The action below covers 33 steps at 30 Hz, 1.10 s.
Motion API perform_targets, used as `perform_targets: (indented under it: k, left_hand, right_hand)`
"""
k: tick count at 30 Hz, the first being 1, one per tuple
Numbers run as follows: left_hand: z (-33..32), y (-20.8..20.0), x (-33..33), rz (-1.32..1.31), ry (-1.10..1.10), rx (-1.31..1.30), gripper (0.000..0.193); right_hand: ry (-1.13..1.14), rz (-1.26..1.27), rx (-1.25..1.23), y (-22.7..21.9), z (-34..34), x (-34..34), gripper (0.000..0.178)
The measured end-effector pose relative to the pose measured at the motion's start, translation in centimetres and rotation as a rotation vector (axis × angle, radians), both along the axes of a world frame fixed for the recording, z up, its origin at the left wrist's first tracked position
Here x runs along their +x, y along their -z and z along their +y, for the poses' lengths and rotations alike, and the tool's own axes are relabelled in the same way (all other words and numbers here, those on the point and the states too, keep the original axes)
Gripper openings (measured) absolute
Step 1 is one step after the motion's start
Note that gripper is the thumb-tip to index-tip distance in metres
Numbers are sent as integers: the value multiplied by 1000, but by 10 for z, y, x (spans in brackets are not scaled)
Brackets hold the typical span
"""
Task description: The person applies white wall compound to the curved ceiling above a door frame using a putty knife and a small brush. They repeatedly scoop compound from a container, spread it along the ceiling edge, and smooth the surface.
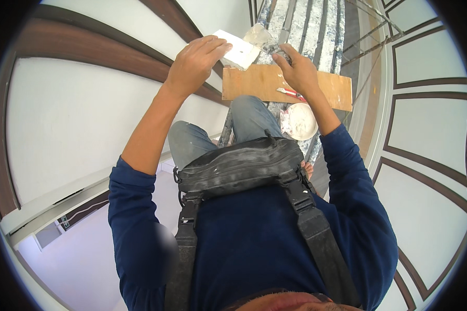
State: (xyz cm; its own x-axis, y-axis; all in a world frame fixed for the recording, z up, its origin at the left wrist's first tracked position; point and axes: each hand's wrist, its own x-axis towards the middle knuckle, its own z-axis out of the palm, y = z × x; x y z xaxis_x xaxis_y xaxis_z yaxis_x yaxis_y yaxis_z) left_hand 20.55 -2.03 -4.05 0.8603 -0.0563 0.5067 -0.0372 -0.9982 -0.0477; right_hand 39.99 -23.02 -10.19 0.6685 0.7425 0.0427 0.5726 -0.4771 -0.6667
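Left hand point(194, 62) up top, fingers curled over a flat white rectangular plate point(237, 49), gripping its near-left edge; the plate's long axis runs from upper left to lower right, tilted, out past the knees and above the plywood board point(316, 85). Right hand point(298, 70) sits just right of the plate, fingers pinched on a small putty-crusted tool point(264, 39) whose pale blade meets the plate's right end, so the right hand is the working one, the left the holder. The board is rough, bare wood, lying across a paint-spattered ladder point(306, 26). A red-handled tool point(291, 93) rests on it, and a chalky white bowl point(301, 122) sits just below
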Motion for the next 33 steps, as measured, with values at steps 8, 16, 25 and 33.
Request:
perform_targets:
  k: [8, 16, 25, 33]
  left_hand:
    - [5, -8, 0, 39, 13, 39, 34]
    - [10, 13, -9, 99, -9, -11, 35]
    - [12, 38, -16, 161, -68, 10, 23]
    - [18, 31, -19, 52, -120, 30, 36]
  right_hand:
    - [-19, 24, 68, 15, 6, 3, 49]
    - [-84, 221, 88, 23, 4, -20, 56]
    - [-139, 310, 19, 16, -15, -57, 52]
    - [61, 578, 168, 47, 4, -22, 53]
